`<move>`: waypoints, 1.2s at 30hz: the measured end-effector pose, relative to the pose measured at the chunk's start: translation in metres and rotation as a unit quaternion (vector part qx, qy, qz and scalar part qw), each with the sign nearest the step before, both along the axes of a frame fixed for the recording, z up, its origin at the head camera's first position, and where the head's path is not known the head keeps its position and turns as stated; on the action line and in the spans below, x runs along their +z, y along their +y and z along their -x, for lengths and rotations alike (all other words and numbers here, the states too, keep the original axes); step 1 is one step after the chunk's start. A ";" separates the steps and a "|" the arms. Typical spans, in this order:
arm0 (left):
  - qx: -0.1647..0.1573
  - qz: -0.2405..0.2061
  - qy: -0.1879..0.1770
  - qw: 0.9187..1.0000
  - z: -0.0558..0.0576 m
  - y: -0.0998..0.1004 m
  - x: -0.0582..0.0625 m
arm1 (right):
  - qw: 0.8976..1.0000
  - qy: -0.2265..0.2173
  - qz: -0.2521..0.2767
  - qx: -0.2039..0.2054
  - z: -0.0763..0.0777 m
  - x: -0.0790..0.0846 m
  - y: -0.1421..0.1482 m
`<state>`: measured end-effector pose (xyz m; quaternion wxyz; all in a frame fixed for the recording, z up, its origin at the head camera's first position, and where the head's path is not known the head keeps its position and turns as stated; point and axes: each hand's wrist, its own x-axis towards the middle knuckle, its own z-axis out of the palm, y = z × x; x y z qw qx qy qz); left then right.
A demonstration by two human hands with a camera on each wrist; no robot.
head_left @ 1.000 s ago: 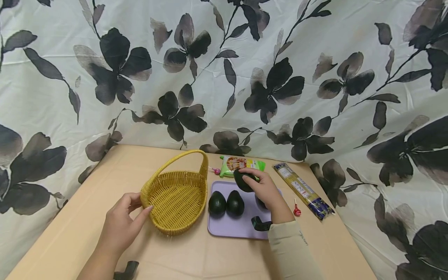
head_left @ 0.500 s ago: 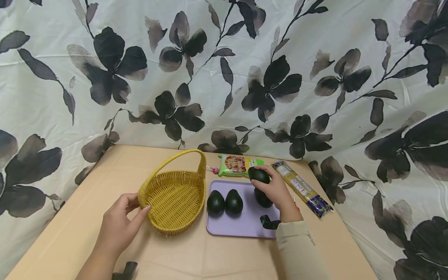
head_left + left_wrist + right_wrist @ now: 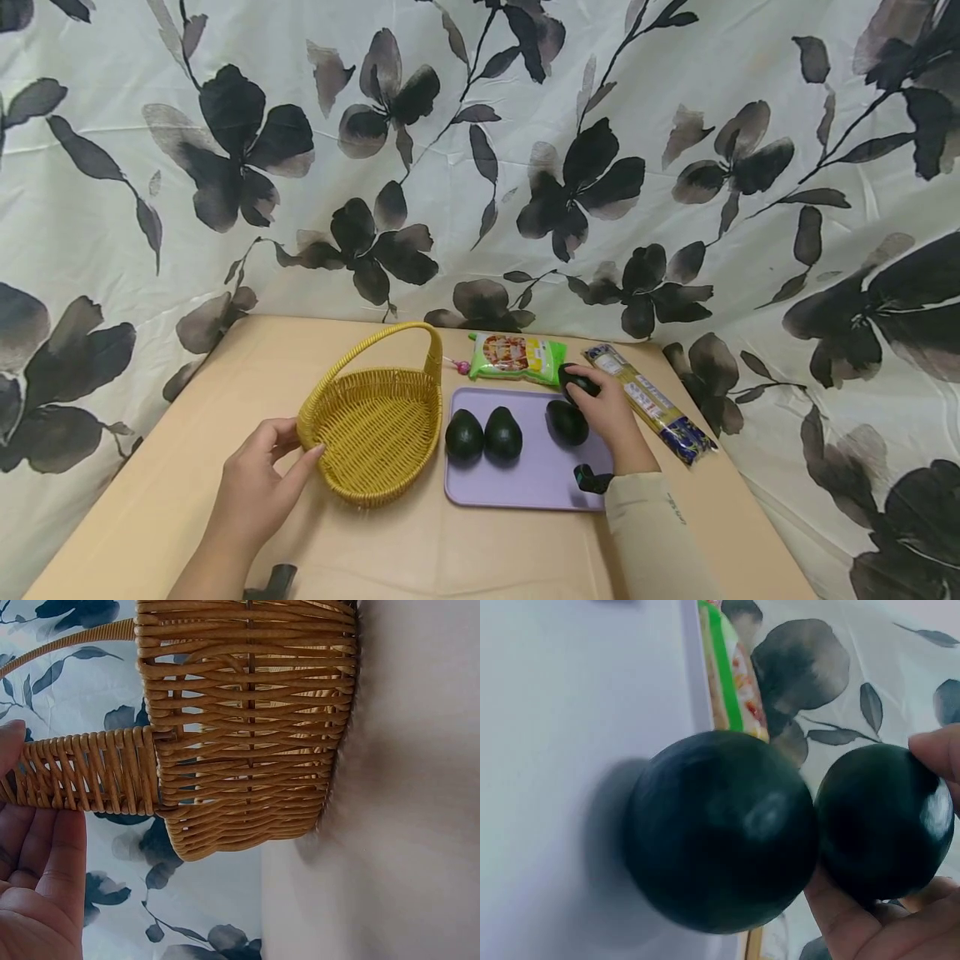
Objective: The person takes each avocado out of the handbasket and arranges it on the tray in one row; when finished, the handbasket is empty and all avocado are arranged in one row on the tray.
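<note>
In the head view my left hand [image 3: 262, 483] pinches the near left end of the handle of a yellow woven basket [image 3: 375, 433]. The left wrist view shows thumb and fingers on either side of that handle [image 3: 82, 771]. My right hand [image 3: 611, 412] grips a dark green avocado [image 3: 577, 382] over the back right of a lilac tray [image 3: 517, 492]. Just in front of it another avocado [image 3: 567, 423] lies on the tray; both fill much of the right wrist view, the held avocado [image 3: 885, 821] at right. Two more avocados [image 3: 464, 437] stand side by side at the tray's left.
A green snack packet [image 3: 517, 357] lies behind the tray, with a pink lollipop [image 3: 461, 367] at its left end. A long yellow-and-blue packet [image 3: 652, 404] lies to the right. Floral cloth [image 3: 480, 167] hangs behind the table [image 3: 360, 558].
My right hand has moved right with its avocado, from the tray's back middle to its back right, uncovering the avocado beneath. My left hand stays on the basket handle.
</note>
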<state>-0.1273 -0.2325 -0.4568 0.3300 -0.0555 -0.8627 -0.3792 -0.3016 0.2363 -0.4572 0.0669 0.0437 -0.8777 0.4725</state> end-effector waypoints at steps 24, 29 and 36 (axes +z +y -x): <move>0.005 -0.003 -0.001 1.000 0.001 0.002 0.004 | 0.999 -0.001 -0.049 -0.020 -0.025 -0.028 0.003; 0.006 -0.006 0.002 1.000 0.001 0.001 0.004 | 0.999 -0.010 -0.028 -0.027 -0.030 -0.032 0.004; 0.001 -0.009 0.005 1.000 0.001 0.003 0.002 | 0.999 -0.013 -0.042 -0.028 -0.029 -0.036 0.001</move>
